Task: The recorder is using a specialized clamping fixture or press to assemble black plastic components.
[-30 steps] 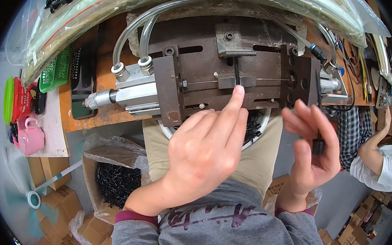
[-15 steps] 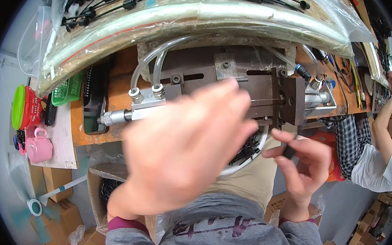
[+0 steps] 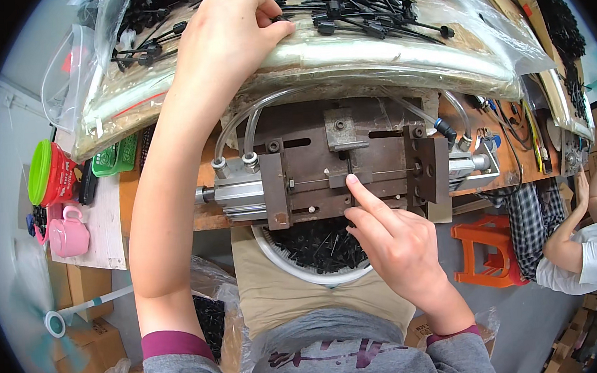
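Observation:
My left hand point(image 3: 233, 27) is stretched up to the loose heap of black plastic parts point(image 3: 369, 12) with thin stems and blocky heads. Its thumb and fingers pinch one black part, mostly hidden by the fingers. On the dark metal fixture point(image 3: 308, 136), the extended index finger of my right hand point(image 3: 401, 248) presses a small block at the middle. A thin black-stemmed part point(image 3: 352, 200) lies across there and runs down to the right hand's other fingers, which are curled around its lower end. The grip there is partly hidden.
Silver air cylinders point(image 3: 240, 199) with clear hoses flank the fixture. Below it, a white round tub point(image 3: 269, 259) of black parts sits at my lap. A pink mug point(image 3: 69, 231) and green basket point(image 3: 115, 157) stand left. An orange stool point(image 3: 482, 249) and another person point(image 3: 581, 252) are right.
My left hand has moved from over the fixture up to the heap. The right hand has moved left and up onto the fixture's middle, where a black part now lies.

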Motion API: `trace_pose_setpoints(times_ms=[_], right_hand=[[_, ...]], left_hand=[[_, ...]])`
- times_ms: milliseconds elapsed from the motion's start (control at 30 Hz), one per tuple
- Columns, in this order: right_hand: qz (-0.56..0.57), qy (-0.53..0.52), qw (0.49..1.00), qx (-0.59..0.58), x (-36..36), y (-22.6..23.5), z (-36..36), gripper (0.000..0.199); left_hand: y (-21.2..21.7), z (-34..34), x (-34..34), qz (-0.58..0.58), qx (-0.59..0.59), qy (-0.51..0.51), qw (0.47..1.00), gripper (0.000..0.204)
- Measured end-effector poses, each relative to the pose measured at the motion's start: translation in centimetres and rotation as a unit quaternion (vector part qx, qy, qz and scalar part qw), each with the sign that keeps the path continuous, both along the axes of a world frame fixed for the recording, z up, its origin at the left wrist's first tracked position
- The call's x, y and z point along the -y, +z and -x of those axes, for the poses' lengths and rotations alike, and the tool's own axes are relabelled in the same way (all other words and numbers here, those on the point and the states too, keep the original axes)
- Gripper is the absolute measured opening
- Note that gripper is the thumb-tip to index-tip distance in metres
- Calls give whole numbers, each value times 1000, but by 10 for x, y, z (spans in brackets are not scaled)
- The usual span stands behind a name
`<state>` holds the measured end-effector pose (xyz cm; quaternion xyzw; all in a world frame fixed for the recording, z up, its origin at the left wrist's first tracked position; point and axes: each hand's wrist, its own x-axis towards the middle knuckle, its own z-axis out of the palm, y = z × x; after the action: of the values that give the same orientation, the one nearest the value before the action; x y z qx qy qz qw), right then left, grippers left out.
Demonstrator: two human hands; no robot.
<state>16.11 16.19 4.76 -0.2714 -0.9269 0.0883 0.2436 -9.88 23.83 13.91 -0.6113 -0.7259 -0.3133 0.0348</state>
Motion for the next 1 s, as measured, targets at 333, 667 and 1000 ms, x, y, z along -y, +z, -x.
trace_pose_setpoints(times_ms=[333,667,1000], right_hand=[[26,11,998,53,-2,21,0,27],[-150,-10,980,-133,-131,104,49,26],[-18,-178,973,146,-179,132,122,54]], left_hand=[[-1,-39,92,-137,109,-182,968,27],[-34,-80,151,-56,98,-231,966,35],[-92,-107,151,5,7,-208,978,25]])
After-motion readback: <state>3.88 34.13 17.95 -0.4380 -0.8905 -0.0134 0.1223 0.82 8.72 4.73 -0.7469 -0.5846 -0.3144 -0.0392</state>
